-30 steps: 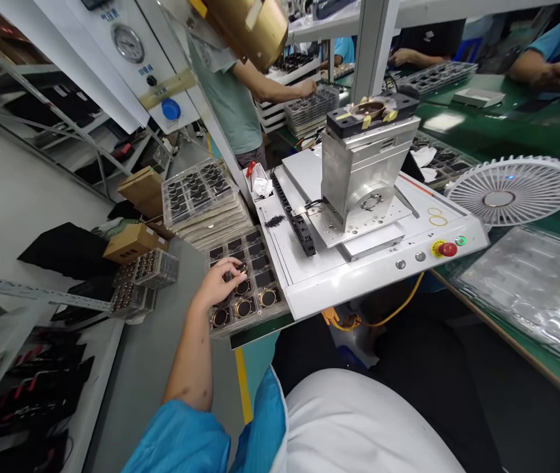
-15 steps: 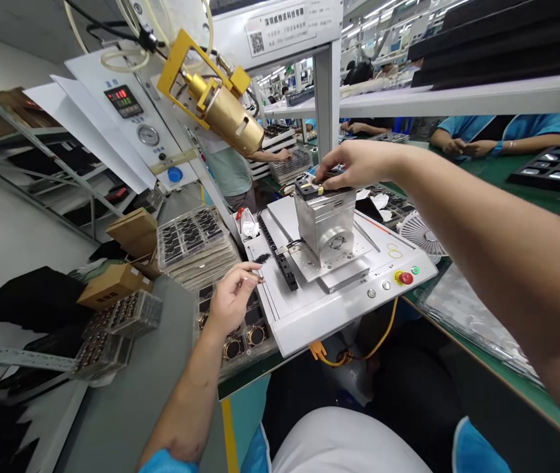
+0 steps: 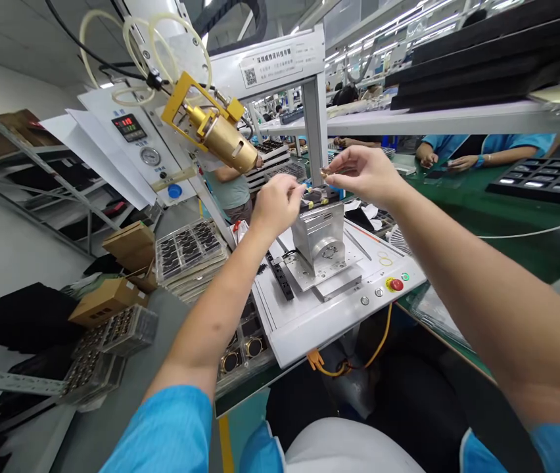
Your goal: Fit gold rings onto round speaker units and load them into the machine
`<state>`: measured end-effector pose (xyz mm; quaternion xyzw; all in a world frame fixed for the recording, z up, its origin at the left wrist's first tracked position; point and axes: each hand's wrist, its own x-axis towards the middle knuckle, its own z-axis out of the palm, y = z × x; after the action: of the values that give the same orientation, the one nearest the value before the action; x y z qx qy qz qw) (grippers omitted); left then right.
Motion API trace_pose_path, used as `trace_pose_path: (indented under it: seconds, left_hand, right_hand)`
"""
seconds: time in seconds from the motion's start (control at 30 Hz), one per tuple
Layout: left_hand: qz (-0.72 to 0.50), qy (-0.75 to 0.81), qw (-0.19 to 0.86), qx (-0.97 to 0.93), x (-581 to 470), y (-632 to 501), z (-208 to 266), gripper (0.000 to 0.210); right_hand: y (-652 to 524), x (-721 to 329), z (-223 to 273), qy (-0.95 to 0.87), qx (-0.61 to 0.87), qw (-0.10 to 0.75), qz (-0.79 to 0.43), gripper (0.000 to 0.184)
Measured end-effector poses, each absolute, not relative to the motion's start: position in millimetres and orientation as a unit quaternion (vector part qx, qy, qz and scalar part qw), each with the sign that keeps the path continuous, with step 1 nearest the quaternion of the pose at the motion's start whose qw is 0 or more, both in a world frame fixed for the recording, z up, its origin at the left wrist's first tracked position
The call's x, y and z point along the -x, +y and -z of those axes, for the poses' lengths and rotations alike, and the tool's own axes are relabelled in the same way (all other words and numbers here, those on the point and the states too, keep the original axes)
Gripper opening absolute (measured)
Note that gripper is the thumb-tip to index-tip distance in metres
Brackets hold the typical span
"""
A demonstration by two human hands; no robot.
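Observation:
My right hand point(image 3: 366, 174) is raised just above and to the right of the metal fixture block point(image 3: 319, 233), pinching a small gold-coloured part point(image 3: 326, 173) between thumb and fingertips. At the left of the block's top, my left hand point(image 3: 279, 205) has its fingers drawn together; what they hold, if anything, is hidden. A black holder with yellow bits point(image 3: 317, 198) sits on top of the block, between the two hands. The block stands on a metal plate on the white machine bed point(image 3: 290, 338).
A gold dispensing head point(image 3: 231, 141) hangs above left of my hands. Stacked clear trays point(image 3: 186, 249) stand left of the bed, with gold-rimmed round parts point(image 3: 254, 346) in a lower tray. A red stop button point(image 3: 396, 284) is at the front right. A co-worker's hands point(image 3: 462, 163) are across the bench.
My left hand has moved up and right, from beside the black rail to the fixture's top. My right hand has lifted off the holder, now with the small gold-coloured part.

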<state>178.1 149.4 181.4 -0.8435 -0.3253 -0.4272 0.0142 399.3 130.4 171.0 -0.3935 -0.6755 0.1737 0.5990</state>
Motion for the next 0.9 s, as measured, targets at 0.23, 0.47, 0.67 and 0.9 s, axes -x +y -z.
trace_pose_path:
  seconds: [0.23, 0.47, 0.67, 0.9]
  left_hand:
    - [0.220, -0.319, 0.028, 0.921, -207.3, 153.5, -188.0, 0.035]
    - [0.214, -0.255, -0.036, 0.942, -186.2, 158.8, -168.7, 0.078]
    - [0.246, -0.279, -0.098, 0.923, -180.4, 148.3, -170.8, 0.076]
    - [0.455, -0.245, -0.194, 0.834, -157.4, 46.8, -93.9, 0.044]
  right_hand:
    - [34.6, -437.9, -127.3, -0.633, 0.445, 0.602, -0.198, 0.032]
    - [-24.9, -491.0, -18.8, -0.474, 0.585, 0.574, -0.320, 0.042]
    - [-31.1, -481.7, 64.7, -0.505, 0.698, 0.387, -0.329, 0.079]
    - [-29.4, -461.8, 89.1, -0.573, 0.750, 0.265, -0.197, 0.088]
